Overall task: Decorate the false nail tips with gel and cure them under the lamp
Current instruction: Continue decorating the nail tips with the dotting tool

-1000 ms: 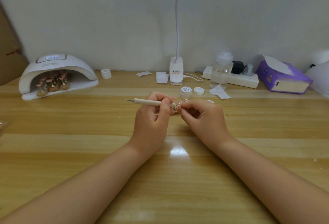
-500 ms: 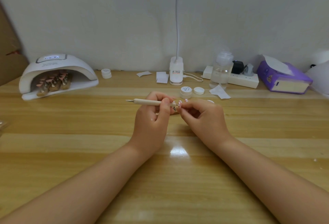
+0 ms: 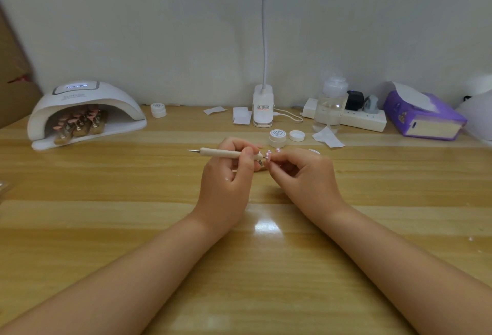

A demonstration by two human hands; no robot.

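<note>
My left hand [image 3: 229, 174] grips a wooden dotting pen [image 3: 221, 153] that lies level, its metal tip pointing left and its other end meeting a small nail tip [image 3: 268, 157]. My right hand [image 3: 303, 174] pinches that nail tip between thumb and fingers, right beside the left hand. The white curing lamp [image 3: 85, 110] stands at the far left with its display lit; several pink nail tips on holders [image 3: 80, 124] sit inside it. An open white gel pot [image 3: 277, 138] and its lid [image 3: 296, 135] lie just behind my hands.
A second small pot [image 3: 158, 110] stands by the wall. A clip lamp base [image 3: 263, 109] with its cable, white wipes [image 3: 242, 116], a clear pump bottle [image 3: 330, 105], a power strip [image 3: 359, 118] and a purple tissue box [image 3: 423, 118] line the back of the wooden table [image 3: 133, 214].
</note>
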